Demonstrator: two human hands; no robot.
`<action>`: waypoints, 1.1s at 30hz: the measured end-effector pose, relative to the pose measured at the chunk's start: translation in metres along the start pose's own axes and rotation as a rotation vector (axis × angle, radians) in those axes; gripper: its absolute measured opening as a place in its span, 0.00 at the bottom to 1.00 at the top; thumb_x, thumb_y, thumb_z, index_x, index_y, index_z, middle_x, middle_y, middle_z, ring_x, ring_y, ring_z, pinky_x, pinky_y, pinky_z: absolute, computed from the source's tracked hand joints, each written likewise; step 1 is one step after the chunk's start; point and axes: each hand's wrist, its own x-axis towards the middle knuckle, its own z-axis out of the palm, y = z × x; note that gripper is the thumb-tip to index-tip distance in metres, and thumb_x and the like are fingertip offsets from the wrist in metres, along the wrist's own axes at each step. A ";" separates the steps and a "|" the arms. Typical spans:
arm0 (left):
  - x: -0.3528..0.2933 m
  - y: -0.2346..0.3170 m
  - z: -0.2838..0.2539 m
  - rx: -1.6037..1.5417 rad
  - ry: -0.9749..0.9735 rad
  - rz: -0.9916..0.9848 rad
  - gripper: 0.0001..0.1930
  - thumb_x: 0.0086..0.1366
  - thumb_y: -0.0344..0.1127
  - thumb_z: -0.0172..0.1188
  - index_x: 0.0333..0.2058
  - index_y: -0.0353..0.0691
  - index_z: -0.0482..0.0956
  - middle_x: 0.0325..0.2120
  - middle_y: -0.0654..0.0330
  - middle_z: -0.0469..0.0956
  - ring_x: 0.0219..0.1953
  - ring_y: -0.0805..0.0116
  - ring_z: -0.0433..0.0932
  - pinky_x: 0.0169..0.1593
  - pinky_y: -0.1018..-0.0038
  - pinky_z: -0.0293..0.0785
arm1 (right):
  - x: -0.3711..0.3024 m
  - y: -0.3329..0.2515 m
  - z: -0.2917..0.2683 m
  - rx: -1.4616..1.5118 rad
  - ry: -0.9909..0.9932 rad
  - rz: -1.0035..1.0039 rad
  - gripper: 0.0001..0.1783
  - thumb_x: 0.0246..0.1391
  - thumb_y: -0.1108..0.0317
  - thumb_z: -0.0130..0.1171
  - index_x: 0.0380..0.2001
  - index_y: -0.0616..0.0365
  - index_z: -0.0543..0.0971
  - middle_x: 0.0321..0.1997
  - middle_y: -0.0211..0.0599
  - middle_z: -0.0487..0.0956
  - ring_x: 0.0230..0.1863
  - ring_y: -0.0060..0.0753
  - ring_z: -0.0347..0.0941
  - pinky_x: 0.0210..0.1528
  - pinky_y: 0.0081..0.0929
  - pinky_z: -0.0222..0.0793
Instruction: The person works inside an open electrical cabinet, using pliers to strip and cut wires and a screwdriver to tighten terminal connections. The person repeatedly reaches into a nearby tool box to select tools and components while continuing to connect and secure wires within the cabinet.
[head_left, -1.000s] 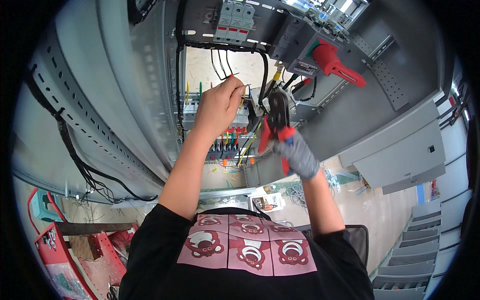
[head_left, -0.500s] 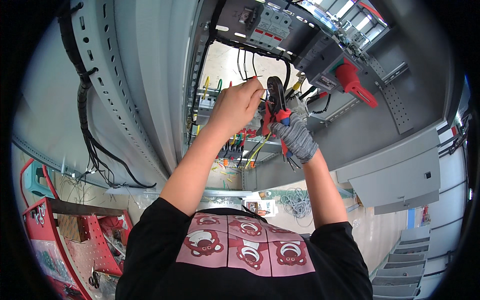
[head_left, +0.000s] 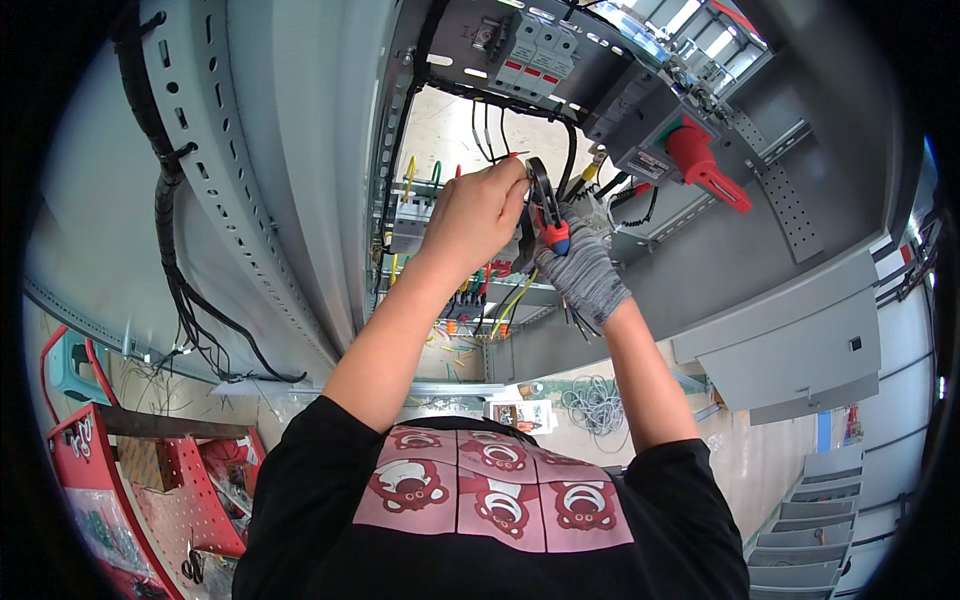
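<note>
My bare left hand point(head_left: 480, 215) is closed in a pinch on a thin wire; a short red piece point(head_left: 514, 155) shows just above its fingertips. My right hand point(head_left: 585, 265), in a grey knitted glove, grips pliers point(head_left: 544, 190) with a black head and red-and-blue handles. The head of the pliers stands upright right beside the left fingertips. Whether the jaws touch the wire is hidden by the fingers. Both hands are in front of the cabinet opening. Behind them hang several thin black wires point(head_left: 489, 130), and yellow point(head_left: 409, 172) and green point(head_left: 436, 172) wire loops stand to the left.
Above sit a grey fuse holder block point(head_left: 537, 57) and a red rotary handle point(head_left: 705, 165). A perforated post point(head_left: 215, 180) with a black cable bundle point(head_left: 165, 200) runs along the left. A red cart point(head_left: 120, 490) stands at lower left; a wire coil point(head_left: 595, 405) lies on the floor.
The pliers have turned and moved left, closer to the left fingertips, and their handles now look closer together. My right hand has moved slightly up and left with them. The left hand has barely moved.
</note>
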 end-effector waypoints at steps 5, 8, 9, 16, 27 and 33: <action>-0.002 -0.001 0.002 0.005 0.044 0.005 0.03 0.62 0.29 0.54 0.31 0.36 0.72 0.20 0.49 0.73 0.23 0.50 0.75 0.28 0.64 0.68 | 0.007 -0.004 -0.003 -0.194 0.031 -0.059 0.22 0.41 0.67 0.59 0.42 0.65 0.71 0.32 0.54 0.76 0.35 0.58 0.73 0.38 0.41 0.70; -0.005 -0.003 0.003 -0.047 0.007 -0.056 0.03 0.62 0.29 0.54 0.31 0.36 0.73 0.19 0.51 0.72 0.21 0.56 0.74 0.27 0.67 0.68 | 0.004 0.002 -0.004 -0.163 0.039 -0.064 0.25 0.42 0.66 0.60 0.46 0.65 0.70 0.37 0.57 0.77 0.40 0.58 0.74 0.43 0.41 0.70; -0.007 -0.003 0.002 -0.078 -0.034 -0.084 0.04 0.63 0.30 0.54 0.32 0.36 0.74 0.19 0.53 0.72 0.19 0.62 0.71 0.27 0.71 0.67 | 0.001 0.005 -0.002 -0.077 0.051 -0.099 0.26 0.43 0.66 0.59 0.47 0.65 0.70 0.38 0.57 0.76 0.41 0.59 0.74 0.44 0.41 0.70; -0.041 0.004 -0.005 -0.210 0.100 -0.211 0.10 0.66 0.33 0.52 0.44 0.40 0.75 0.23 0.56 0.76 0.20 0.69 0.73 0.26 0.71 0.69 | -0.068 0.015 -0.004 0.052 0.651 -0.127 0.31 0.44 0.70 0.64 0.52 0.63 0.67 0.43 0.53 0.76 0.43 0.53 0.75 0.47 0.38 0.70; -0.112 0.029 0.050 -0.870 -0.378 -0.938 0.26 0.72 0.55 0.34 0.43 0.38 0.73 0.23 0.66 0.71 0.19 0.81 0.62 0.22 0.83 0.57 | -0.117 0.023 0.050 0.403 0.246 0.107 0.19 0.48 0.63 0.65 0.42 0.62 0.77 0.35 0.34 0.80 0.30 0.24 0.73 0.36 0.26 0.71; -0.127 0.019 0.063 -0.463 -0.399 -0.558 0.19 0.71 0.41 0.35 0.46 0.31 0.70 0.34 0.48 0.78 0.36 0.52 0.77 0.42 0.64 0.70 | -0.114 0.024 0.062 0.072 0.342 -0.003 0.16 0.43 0.69 0.61 0.38 0.60 0.76 0.34 0.49 0.77 0.36 0.53 0.75 0.38 0.36 0.71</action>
